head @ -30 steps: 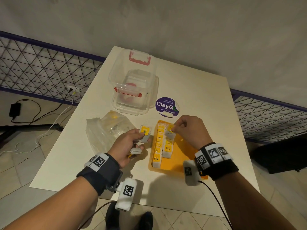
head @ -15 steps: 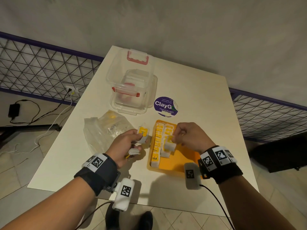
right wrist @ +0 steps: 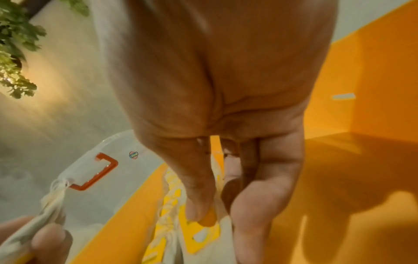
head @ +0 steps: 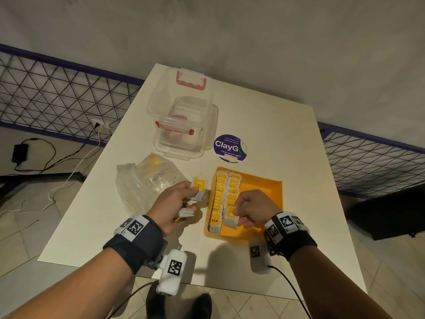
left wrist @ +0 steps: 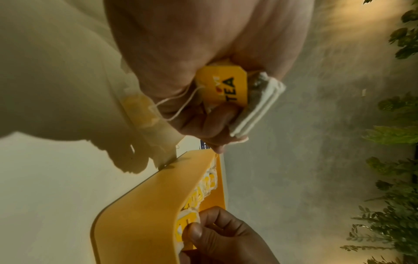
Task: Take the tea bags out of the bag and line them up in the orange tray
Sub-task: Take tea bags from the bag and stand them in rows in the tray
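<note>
The orange tray [head: 262,192] lies on the white table with two rows of yellow-tagged tea bags [head: 220,196] along its left side. My right hand [head: 250,209] pinches a tea bag [head: 230,218] at the near end of the second row, its thumb on the yellow tag [right wrist: 203,230]. Just left of the tray my left hand [head: 177,201] grips a few tea bags [head: 198,187], one with a yellow TEA tag [left wrist: 226,87]. The crumpled clear plastic bag [head: 147,180] with more tea bags lies left of that hand.
A clear lidded box with red latches [head: 184,125] stands behind the bag and tray. A round purple sticker [head: 230,147] is on the table beside it. Wire fencing [head: 57,97] runs on both sides, and cables lie on the floor at left.
My right hand has drawn its tea bag from the far part of the tray back to the near end of the second row. The left hand has hardly moved.
</note>
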Action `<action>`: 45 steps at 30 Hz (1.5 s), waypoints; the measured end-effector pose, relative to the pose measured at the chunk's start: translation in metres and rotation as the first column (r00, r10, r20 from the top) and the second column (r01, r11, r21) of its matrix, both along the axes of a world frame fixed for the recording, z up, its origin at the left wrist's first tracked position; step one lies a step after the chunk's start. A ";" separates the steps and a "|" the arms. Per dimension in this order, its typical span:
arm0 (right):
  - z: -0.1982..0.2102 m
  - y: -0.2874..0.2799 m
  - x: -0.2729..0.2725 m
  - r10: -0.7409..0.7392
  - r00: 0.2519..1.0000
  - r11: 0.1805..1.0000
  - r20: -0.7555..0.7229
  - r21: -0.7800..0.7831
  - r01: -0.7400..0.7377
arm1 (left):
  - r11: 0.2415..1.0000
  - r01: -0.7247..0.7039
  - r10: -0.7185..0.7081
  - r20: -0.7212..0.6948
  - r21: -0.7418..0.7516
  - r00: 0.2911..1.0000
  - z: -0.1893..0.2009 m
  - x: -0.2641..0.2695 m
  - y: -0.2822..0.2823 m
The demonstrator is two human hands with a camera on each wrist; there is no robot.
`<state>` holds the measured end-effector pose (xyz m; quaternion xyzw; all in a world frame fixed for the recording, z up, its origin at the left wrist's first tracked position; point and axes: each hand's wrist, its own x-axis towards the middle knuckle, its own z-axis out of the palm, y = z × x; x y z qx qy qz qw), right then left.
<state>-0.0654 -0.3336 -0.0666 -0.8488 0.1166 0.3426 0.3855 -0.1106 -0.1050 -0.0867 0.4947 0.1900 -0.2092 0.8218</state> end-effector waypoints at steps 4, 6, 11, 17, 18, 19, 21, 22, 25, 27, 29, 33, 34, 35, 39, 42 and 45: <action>-0.007 0.004 0.001 -0.015 1.000 0.998 0.025 -0.065 0.017 | 1.000 0.002 -0.002 -0.001 0.014 1.000 0.000 -0.001 0.000; -0.009 0.007 0.002 -0.011 0.999 0.995 0.041 -0.094 0.015 | 1.000 0.004 -0.004 -0.002 0.009 1.000 0.000 -0.001 0.000; -0.013 0.013 0.005 -0.010 0.994 0.988 0.113 -0.154 0.027 | 1.000 0.006 -0.006 -0.006 -0.010 1.000 0.000 -0.001 -0.001; -0.016 0.016 0.007 -0.005 0.983 0.979 0.182 -0.202 0.042 | 1.000 0.018 -0.018 -0.007 -0.008 1.000 0.000 -0.001 -0.002; -0.014 0.016 0.007 0.010 0.984 0.977 0.180 -0.212 0.029 | 1.000 0.016 -0.016 -0.008 -0.011 1.000 0.000 -0.001 -0.002; -0.012 0.016 0.006 0.032 0.984 0.975 0.177 -0.223 0.009 | 1.000 0.015 -0.015 -0.009 -0.014 1.000 0.001 -0.001 -0.002; -0.004 0.016 0.007 0.095 0.974 0.961 0.204 -0.275 -0.036 | 1.000 0.018 -0.018 -0.004 -0.016 1.000 0.004 -0.001 -0.002; 0.000 0.015 0.008 0.124 0.961 0.950 0.246 -0.309 -0.044 | 1.000 0.021 -0.021 0.003 -0.013 1.000 0.004 -0.001 -0.002; 0.021 0.020 0.013 0.113 0.893 0.979 0.435 -0.203 -0.025 | 0.999 0.027 -0.027 0.018 0.018 0.999 0.003 0.000 -0.003; 0.035 0.031 0.012 0.066 0.871 0.997 0.487 0.007 -0.080 | 0.999 0.025 -0.026 0.020 0.026 0.999 0.004 0.000 -0.006; 0.042 0.043 0.011 0.089 0.871 0.983 0.483 0.097 -0.154 | 1.000 0.023 -0.024 0.028 0.019 0.999 0.007 0.000 -0.010; 0.037 0.054 0.012 0.164 0.859 0.980 0.485 0.019 -0.197 | 1.000 0.016 -0.016 0.049 -0.004 0.999 0.015 0.000 -0.016; 0.036 0.055 0.012 0.155 0.855 0.982 0.495 0.017 -0.188 | 1.000 0.014 -0.013 0.052 -0.013 0.999 0.017 0.000 -0.017; 0.035 0.056 0.011 0.147 0.850 0.983 0.506 0.023 -0.183 | 1.000 0.011 -0.010 0.053 -0.019 0.999 0.018 -0.001 -0.017; 0.047 0.054 0.011 0.048 0.853 0.987 0.520 0.108 -0.122 | 1.000 -0.008 0.008 0.014 -0.011 1.000 0.018 -0.001 -0.011; 0.057 0.043 0.019 -0.005 0.856 0.991 0.517 0.119 -0.067 | 1.000 -0.010 0.010 -0.034 0.002 0.999 0.016 -0.003 -0.006; 0.057 0.032 0.025 0.190 0.795 0.979 0.575 -0.171 -0.110 | 1.000 -0.006 0.006 -0.048 0.003 0.999 0.017 -0.005 -0.005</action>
